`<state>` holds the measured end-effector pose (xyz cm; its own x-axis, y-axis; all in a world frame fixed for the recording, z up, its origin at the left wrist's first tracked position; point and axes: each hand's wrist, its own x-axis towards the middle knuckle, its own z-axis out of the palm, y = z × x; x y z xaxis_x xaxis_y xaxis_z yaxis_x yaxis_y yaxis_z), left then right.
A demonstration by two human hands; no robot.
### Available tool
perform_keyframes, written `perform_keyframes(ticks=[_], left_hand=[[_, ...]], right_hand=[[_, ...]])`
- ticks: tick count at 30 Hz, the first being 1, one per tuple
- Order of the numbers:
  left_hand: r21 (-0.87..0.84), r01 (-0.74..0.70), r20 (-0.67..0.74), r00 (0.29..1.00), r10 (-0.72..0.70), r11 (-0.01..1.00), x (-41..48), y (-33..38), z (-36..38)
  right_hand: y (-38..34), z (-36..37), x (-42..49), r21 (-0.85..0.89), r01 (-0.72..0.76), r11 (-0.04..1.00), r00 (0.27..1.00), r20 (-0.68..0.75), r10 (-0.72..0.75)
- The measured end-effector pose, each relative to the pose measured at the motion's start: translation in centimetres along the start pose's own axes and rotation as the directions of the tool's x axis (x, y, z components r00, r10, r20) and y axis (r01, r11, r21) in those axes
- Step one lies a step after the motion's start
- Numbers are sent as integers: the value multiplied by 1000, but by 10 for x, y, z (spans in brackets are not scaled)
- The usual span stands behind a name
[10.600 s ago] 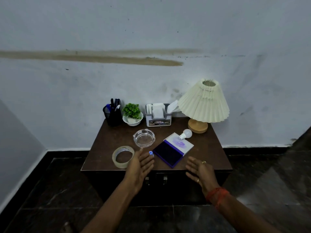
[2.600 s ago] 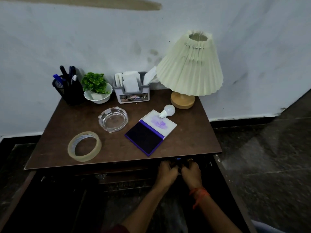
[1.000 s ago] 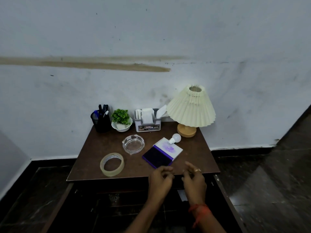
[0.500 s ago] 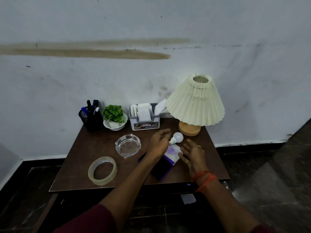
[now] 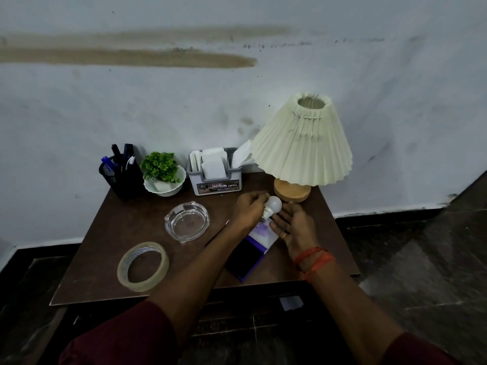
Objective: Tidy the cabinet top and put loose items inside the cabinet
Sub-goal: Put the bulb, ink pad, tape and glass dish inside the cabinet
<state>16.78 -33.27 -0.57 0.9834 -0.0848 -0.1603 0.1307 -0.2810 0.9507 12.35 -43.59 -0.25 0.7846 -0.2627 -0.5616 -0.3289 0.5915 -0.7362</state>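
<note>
On the brown cabinet top (image 5: 110, 246) lie a roll of clear tape (image 5: 143, 266), a glass ashtray (image 5: 187, 222) and an open purple ink pad (image 5: 250, 255), partly under my arms. My left hand (image 5: 249, 210) grips a white light bulb (image 5: 272, 205) just above the pad's white lid. My right hand (image 5: 293, 229) hovers beside the bulb with fingers spread, palm toward it. Whether it touches the bulb is unclear.
Along the back stand a black pen holder (image 5: 120, 175), a small green plant in a white bowl (image 5: 162, 172), a grey tissue holder (image 5: 216, 177) and a pleated lamp (image 5: 303, 143) on a wooden base. The cabinet front below is dark; dark floor tiles surround it.
Both hands rose from the cabinet front to the top. My left hand has closed on the bulb and lifted it slightly; my right hand moved in next to it.
</note>
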Motion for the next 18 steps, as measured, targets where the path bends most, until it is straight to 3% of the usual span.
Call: perform_keyframes(ticks=[10,18], left_hand=[[-230,0,-73,997,-18,973,-42,9,-40],[-380,-7,-156,986,-57,925,-114,8,-76]], right_hand=[[-4,23,-58,5,53,999,998,39,-53],[24,37,-119,-86,82,993,993,90,-74]])
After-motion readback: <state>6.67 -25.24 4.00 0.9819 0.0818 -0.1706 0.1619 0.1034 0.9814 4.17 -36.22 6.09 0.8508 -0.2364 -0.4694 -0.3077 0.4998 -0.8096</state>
